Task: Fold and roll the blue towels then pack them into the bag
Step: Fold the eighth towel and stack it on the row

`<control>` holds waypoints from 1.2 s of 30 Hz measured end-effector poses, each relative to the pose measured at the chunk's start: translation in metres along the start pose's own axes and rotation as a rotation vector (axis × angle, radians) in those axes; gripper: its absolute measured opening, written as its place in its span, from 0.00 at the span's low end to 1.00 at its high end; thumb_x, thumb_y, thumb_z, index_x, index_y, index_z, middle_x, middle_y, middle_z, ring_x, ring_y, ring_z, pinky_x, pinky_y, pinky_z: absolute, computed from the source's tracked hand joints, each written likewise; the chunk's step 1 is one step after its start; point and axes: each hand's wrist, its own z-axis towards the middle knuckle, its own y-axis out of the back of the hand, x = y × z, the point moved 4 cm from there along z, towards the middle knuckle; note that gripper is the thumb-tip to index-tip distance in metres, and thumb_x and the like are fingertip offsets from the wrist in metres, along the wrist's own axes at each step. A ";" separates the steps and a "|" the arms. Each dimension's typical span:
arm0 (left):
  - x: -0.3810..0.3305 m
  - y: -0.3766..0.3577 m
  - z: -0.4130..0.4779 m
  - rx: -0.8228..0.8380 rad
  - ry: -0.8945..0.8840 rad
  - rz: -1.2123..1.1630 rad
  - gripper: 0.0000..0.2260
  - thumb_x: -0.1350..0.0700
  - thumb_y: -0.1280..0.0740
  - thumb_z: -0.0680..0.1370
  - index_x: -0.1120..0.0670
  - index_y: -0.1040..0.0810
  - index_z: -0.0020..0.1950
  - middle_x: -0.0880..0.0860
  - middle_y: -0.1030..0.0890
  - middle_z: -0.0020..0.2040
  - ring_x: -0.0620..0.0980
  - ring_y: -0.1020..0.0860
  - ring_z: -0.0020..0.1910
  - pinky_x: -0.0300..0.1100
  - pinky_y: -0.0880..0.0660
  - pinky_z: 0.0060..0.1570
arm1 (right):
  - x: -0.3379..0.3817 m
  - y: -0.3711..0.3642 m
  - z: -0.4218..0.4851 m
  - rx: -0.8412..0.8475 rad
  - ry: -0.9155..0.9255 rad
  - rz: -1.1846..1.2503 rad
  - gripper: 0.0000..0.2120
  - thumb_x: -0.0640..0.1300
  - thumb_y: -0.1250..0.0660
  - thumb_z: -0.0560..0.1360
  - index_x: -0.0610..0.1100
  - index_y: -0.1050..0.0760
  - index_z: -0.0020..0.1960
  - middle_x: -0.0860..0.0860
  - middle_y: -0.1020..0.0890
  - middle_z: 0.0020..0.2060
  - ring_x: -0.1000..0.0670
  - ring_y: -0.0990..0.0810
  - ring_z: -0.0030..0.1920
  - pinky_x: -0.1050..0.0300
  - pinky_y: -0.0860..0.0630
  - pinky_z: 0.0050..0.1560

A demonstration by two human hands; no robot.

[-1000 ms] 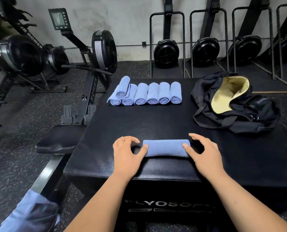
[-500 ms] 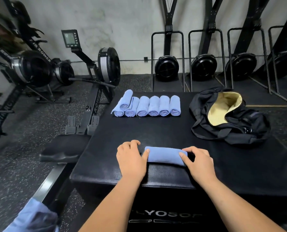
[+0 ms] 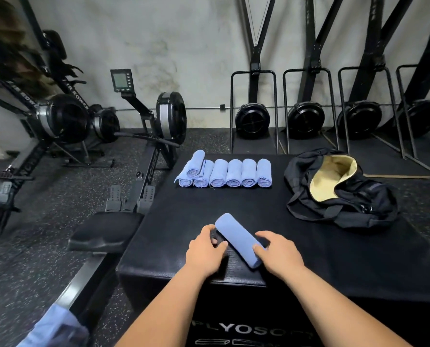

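- The rolled blue towel has been swung round. A moment ago it lay crosswise between the hands; it is now set on a slant, its far end turned away and to the left and its near end brought toward the front edge of the plyo box.
- The roll is seen to be tight and even, so rolling can be judged finished for this towel. The turn is probably a first step toward lifting it or lining it up with the others.
- The right hand is clamped on the near end of the roll: the thumb is laid over its top and the fingers are curled down its far side.
- The left hand is held loosely curled against the roll's left flank. The thumb tip and one fingertip are touching the cloth, but nothing is enclosed; it steadies rather than grips.
- The roll is still resting on the box top, near the front and well apart from everything else.
- Seven finished rolls are lined up at the back, six side by side and one laid on top at the left end.
- The black duffel bag is lying open to the right, its yellow lining exposed. No towel can be seen inside, so packing is judged not yet begun.
- More blue cloth is visible low at the left edge.
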 end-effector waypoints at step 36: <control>-0.001 0.042 0.007 -0.097 0.064 -0.769 0.33 0.48 0.20 0.74 0.34 0.31 0.74 0.48 0.18 0.61 0.48 0.14 0.54 0.52 0.15 0.53 | 0.088 -0.022 -0.026 0.370 0.186 0.834 0.26 0.46 0.31 0.83 0.64 0.33 0.76 0.47 0.12 0.54 0.43 0.14 0.58 0.46 0.18 0.63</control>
